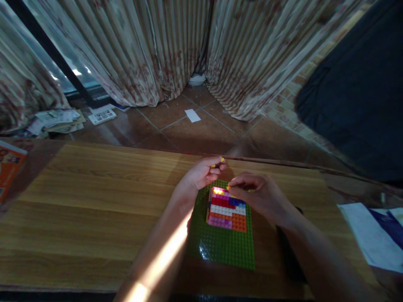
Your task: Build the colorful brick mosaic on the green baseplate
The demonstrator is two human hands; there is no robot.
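Observation:
On the wooden table lies a green baseplate (226,249). A block of building bricks (227,212) in pink, orange, white, red, blue and yellow rows stands on its upper part. My left hand (210,171) is above the plate's far left corner, its fingers curled round small yellow bricks (222,160). My right hand (256,191) is over the far right side of the block. Between its thumb and forefinger is a small yellow brick (228,187), close to the block's far edge; I cannot tell whether it touches.
Under my right forearm a dark flat object (289,251) lies on the wooden table (94,218). Papers (371,235) are at the right, an orange printed sheet (11,165) at the left. Beyond are a tiled floor (157,126), curtains (176,50) and a dark covered object (355,92).

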